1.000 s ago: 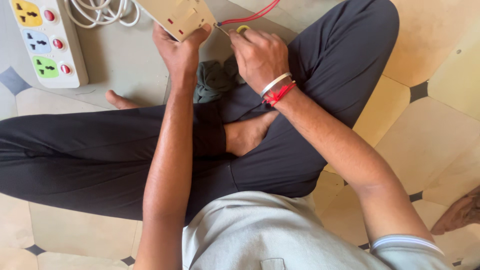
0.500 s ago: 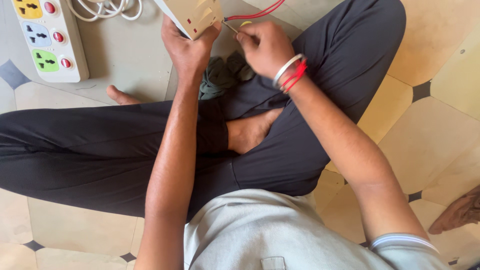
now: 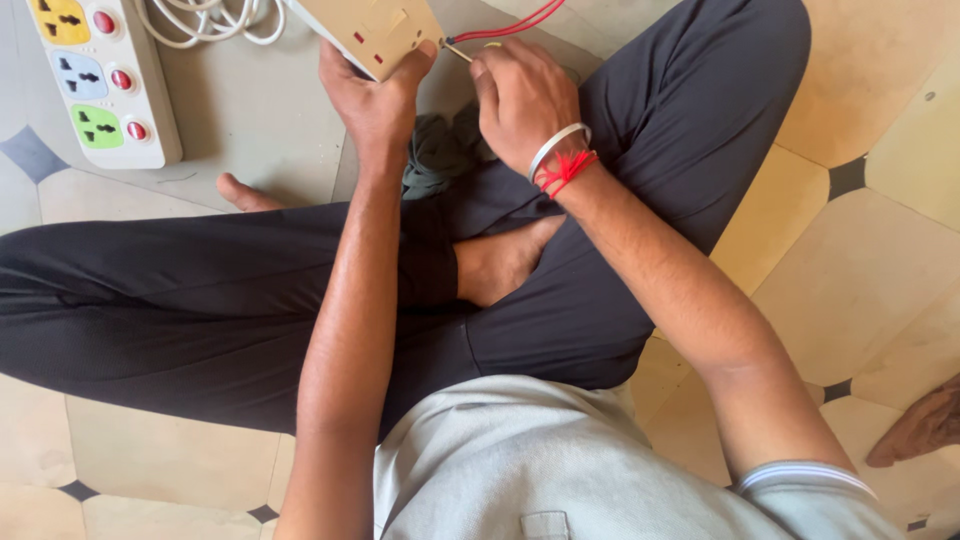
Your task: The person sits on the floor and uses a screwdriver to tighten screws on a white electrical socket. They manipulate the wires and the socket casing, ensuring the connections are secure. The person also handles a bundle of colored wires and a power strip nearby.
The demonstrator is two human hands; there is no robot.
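Observation:
I sit cross-legged on a tiled floor. My left hand (image 3: 375, 95) grips a cream switch plate (image 3: 370, 30) by its lower edge, at the top of the head view. My right hand (image 3: 520, 95), with a white bangle and red thread at the wrist, is closed around a thin tool whose metal tip (image 3: 458, 52) touches the plate's right corner. A red wire (image 3: 510, 25) runs from that corner up and right, out of view. A dark green cloth (image 3: 440, 150) lies on my lap below both hands.
A white extension board (image 3: 100, 80) with coloured sockets and red switches lies on the floor at the upper left, beside a coiled white cable (image 3: 200, 20). My dark trousers span the middle. Another person's foot (image 3: 925, 425) shows at the right edge.
Both hands and the switch plate sit slightly lower and to the right in view. The grip on plate and tool is unchanged.

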